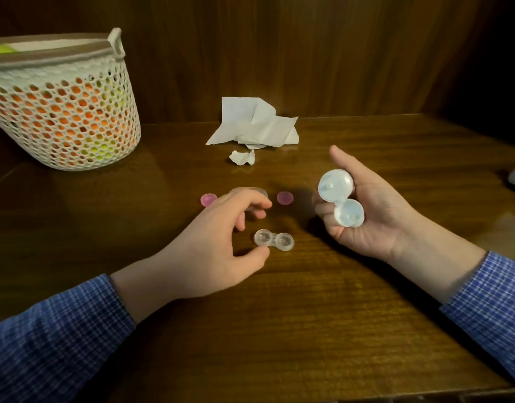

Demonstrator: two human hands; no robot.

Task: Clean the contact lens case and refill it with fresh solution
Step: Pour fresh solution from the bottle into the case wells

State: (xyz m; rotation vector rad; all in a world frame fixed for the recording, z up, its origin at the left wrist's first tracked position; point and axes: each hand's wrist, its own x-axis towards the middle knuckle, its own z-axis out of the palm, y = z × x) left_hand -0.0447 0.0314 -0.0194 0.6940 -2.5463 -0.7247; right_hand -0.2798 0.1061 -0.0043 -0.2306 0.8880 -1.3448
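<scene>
Near the middle of the table (337, 315), a little toward its front edge, the contact lens case (273, 241) lies flat with both wells uncapped and facing up, a position judged suitable for filling from above. The left hand (209, 245) is held low over the case with fingers loosely curled and spread; the thumb tip lies just beside the case's left well, apparently to steady it, though firm contact cannot be confirmed and nothing is gripped. The solution bottle (337, 193) is gripped in the right hand (364, 210), fingers wrapped round it, to the right of the case and apart from it. Its flip cap (348, 216) is hinged open and the nozzle end is turned toward the camera, so dispensing is judged to be the step in hand.

Two pink caps (284, 197) are placed behind the case, one at each side, clear of the filling path. A further clear item is partly hidden behind the left fingers and cannot be identified. A crumpled tissue (256, 123) and a smaller torn scrap (242, 157) lie toward the table's back edge. A white mesh basket (61, 112) with orange and green contents stands at the back left corner. Nothing is seen between bottle and case.
</scene>
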